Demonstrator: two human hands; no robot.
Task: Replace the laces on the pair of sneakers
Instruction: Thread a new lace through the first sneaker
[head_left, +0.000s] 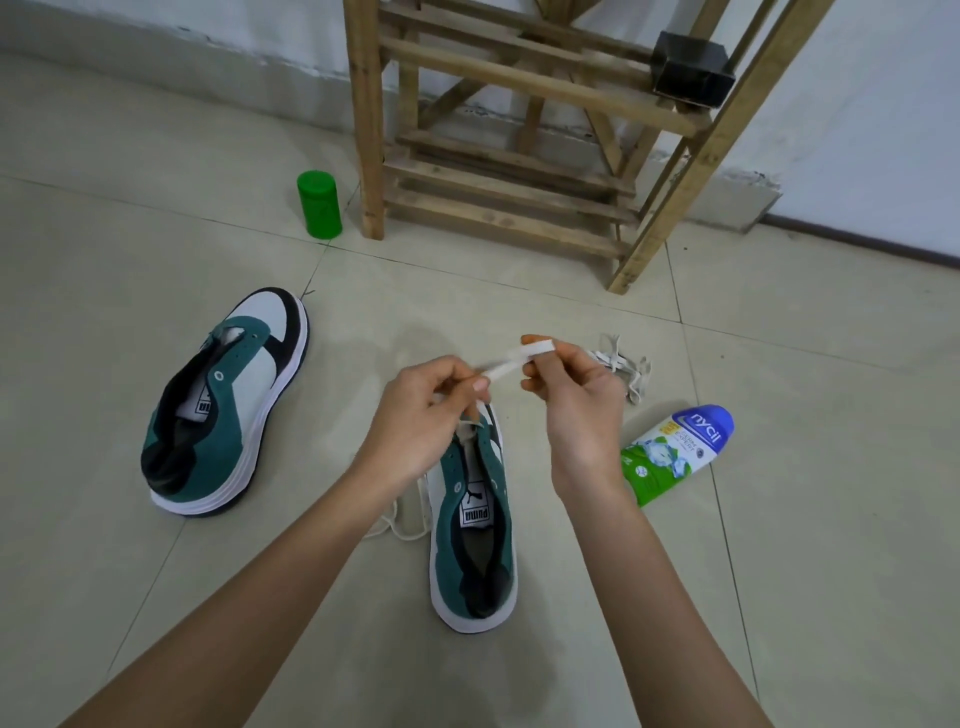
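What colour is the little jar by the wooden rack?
The jar is bright green, clearest in the head view.

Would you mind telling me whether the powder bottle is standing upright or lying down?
Lying down: the powder bottle rests lengthwise on the floor, its blue end pointing away from the person.

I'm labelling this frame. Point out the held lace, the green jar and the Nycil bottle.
lace (511, 360), head view, its flat middle stretch.
green jar (319, 205), head view, its side wall.
Nycil bottle (675, 452), head view, its printed label.
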